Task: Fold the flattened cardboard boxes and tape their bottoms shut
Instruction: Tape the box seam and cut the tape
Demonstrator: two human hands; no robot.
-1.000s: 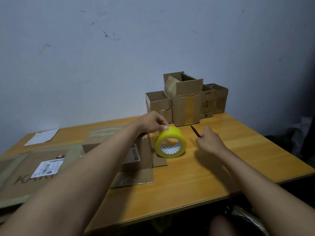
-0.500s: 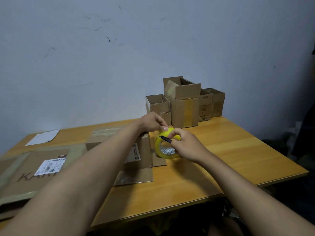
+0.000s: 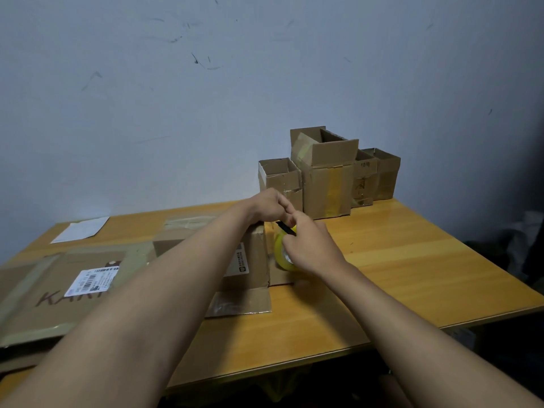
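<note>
Near the frame's centre we curl our right hand (image 3: 312,245) around a yellow tape roll (image 3: 282,254) and pinch a black blade (image 3: 285,228). Our left hand (image 3: 269,205), fingers curled, pinches beside it above the folded box (image 3: 253,254). Finished boxes (image 3: 326,184) stand against the wall, upper right on the table (image 3: 412,260).

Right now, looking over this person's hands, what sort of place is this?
Probably a small home or back-room packing spot, not a factory. A plain wooden table stands against a scuffed bare wall; reused cardboard boxes stand assembled at the back, and a flattened box with a shipping label lies beside a yellow tape roll.
</note>
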